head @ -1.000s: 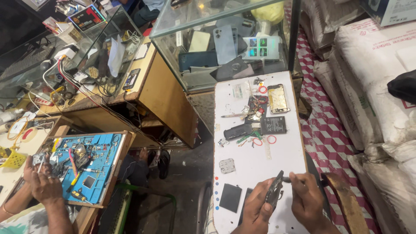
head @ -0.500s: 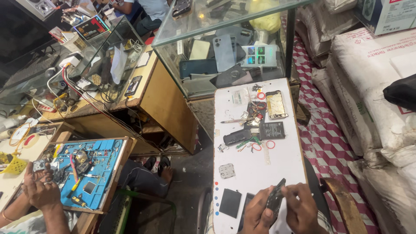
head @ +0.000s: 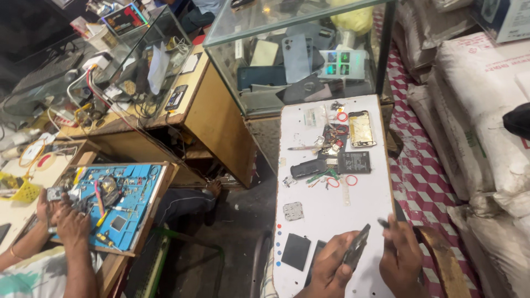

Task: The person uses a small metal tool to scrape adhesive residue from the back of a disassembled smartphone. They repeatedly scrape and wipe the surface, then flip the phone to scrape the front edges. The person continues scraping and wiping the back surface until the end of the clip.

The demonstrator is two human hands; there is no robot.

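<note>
Room: we sat in a crowded repair stall, a glass case [head: 298, 60] ahead of us and stacked sacks [head: 475, 121] on our right.
Surface: we worked on a white board [head: 331, 221] that ran lengthwise away from us toward the case.
Left hand: our left hand [head: 330, 270] was curled around a dark phone part [head: 356, 254], fingers wrapped under it and the thumb closed along its edge.
Phone part: it sat at the near end of the board, low in view; its long axis ran on a slant, the upper end pointed up and to the right, away from us.
Right hand: our right hand [head: 402, 256] was pinched shut on a thin dark tool [head: 382, 223], whose tip poked up and to the left, just beside the part's upper end; we could not tell if the two touched.
Near the hands: a flat black square [head: 296, 251] lay on the board just left of our left hand.
Mid board: a small metal plate [head: 293, 211] lay alone; farther up were a black battery [head: 353, 162], red rings [head: 351, 180] and a gold-backed phone frame [head: 362, 128] among loose bits.
Co-worker: at far left another person's hands [head: 61, 212] were busy at a blue mat [head: 124, 204] strewn with small tools.
</note>
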